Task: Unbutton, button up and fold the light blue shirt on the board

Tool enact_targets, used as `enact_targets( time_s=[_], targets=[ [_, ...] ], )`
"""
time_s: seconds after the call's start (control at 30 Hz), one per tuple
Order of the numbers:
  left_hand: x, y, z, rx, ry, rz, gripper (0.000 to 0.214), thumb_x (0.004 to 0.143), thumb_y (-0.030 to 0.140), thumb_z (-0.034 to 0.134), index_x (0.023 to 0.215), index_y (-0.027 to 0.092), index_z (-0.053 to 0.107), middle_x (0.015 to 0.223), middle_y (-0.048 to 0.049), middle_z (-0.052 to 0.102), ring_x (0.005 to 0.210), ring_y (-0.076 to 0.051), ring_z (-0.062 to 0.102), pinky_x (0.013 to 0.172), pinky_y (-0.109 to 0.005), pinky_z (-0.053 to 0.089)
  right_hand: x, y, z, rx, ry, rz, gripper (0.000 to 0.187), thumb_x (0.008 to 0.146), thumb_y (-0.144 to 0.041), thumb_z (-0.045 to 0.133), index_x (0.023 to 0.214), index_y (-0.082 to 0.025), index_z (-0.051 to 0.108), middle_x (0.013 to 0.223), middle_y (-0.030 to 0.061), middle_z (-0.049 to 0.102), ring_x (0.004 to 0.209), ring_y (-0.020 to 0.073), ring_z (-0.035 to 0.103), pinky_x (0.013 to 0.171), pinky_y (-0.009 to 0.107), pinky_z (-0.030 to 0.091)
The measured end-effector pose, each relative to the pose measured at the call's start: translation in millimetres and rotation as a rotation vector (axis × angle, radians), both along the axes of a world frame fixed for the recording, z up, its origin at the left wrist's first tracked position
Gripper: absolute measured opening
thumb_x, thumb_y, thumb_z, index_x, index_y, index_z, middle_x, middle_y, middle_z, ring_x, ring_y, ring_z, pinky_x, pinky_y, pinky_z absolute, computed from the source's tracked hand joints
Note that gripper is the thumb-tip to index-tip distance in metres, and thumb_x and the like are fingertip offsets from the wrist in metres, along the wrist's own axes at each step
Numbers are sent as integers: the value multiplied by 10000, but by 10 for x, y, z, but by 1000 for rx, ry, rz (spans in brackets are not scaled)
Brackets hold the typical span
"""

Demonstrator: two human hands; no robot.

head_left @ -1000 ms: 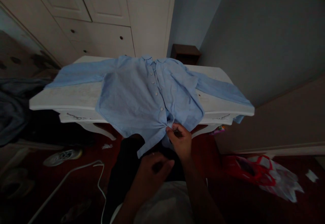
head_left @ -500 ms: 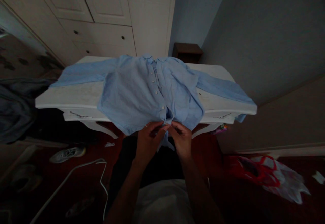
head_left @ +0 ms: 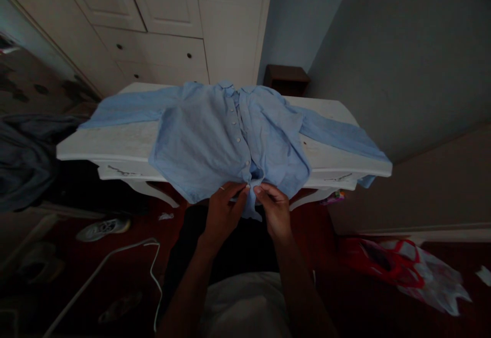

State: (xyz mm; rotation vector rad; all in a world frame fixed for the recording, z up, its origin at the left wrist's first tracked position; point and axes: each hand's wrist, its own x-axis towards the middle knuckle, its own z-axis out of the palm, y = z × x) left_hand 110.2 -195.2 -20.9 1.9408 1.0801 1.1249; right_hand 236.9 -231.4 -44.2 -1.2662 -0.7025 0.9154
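A light blue button-up shirt (head_left: 215, 138) lies front-up on a white table (head_left: 111, 146), sleeves spread to both sides, its hem hanging over the near edge. My left hand (head_left: 222, 212) and my right hand (head_left: 273, 209) meet at the bottom of the button placket, each pinching the shirt's lower front edge. Both hands have their fingers closed on the fabric. Several white buttons run up the placket above my fingers.
A white wardrobe with drawers (head_left: 161, 46) stands behind the table, a small dark stand (head_left: 287, 78) beside it. On the dark red floor lie a shoe (head_left: 102, 228), a white cable (head_left: 115, 261) and a red-and-white bag (head_left: 406, 271). Dark cloth (head_left: 23, 154) is heaped at left.
My left hand rose from below and joined my right at the shirt's hem. The right hand kept its pinch near the lowest button.
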Motion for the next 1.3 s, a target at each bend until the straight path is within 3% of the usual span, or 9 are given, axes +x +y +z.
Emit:
enact_targets(
  time_s=[0.3, 0.37, 0.5, 0.8, 0.97, 1.3],
  targets=[
    [26, -47, -49, -112, -122, 106, 188, 892, 302, 583, 985, 219, 724, 961, -39, 744, 851, -156, 685, 601, -206, 515, -13, -22, 83, -7, 15, -36, 226, 710, -403, 764, 852, -228, 774, 732, -1, 702, 602, 120, 598, 596, 265, 494],
    [34, -39, -27, -71, -138, 110, 160, 877, 295, 607, 946, 217, 728, 919, -33, 735, 815, -148, 676, 568, -200, 497, -8, -26, 122, -20, -24, -52, 244, 703, -415, 768, 854, -224, 778, 723, 4, 707, 600, 126, 606, 585, 268, 501],
    [69, -24, 1, 80, -184, 139, 113, 856, 258, 643, 906, 221, 737, 872, -24, 697, 822, -136, 651, 679, -236, 525, -2, -43, 202, -26, -110, -65, 251, 710, -423, 762, 874, -234, 785, 698, 0, 706, 591, 130, 606, 555, 264, 505],
    [171, -20, -136, 263, -224, 178, 130, 866, 210, 638, 940, 233, 742, 844, -9, 683, 778, -113, 651, 691, -242, 529, 11, -67, 264, -30, -103, -117, 244, 680, -381, 782, 875, -234, 786, 812, 18, 759, 641, 158, 668, 603, 311, 581],
    [171, -12, -121, 318, -214, 133, 153, 863, 162, 632, 955, 226, 736, 875, -16, 698, 817, -120, 664, 727, -256, 538, 39, -69, 223, -9, -84, -96, 246, 697, -369, 774, 901, -232, 781, 821, 14, 760, 665, 158, 680, 620, 304, 583],
    [177, -22, -119, 344, -160, 202, 150, 888, 208, 602, 942, 234, 740, 855, -19, 719, 805, -133, 671, 733, -285, 555, 24, -80, 224, -10, -123, -117, 263, 693, -379, 779, 917, -241, 779, 814, 10, 759, 638, 154, 670, 611, 300, 569]
  ],
)
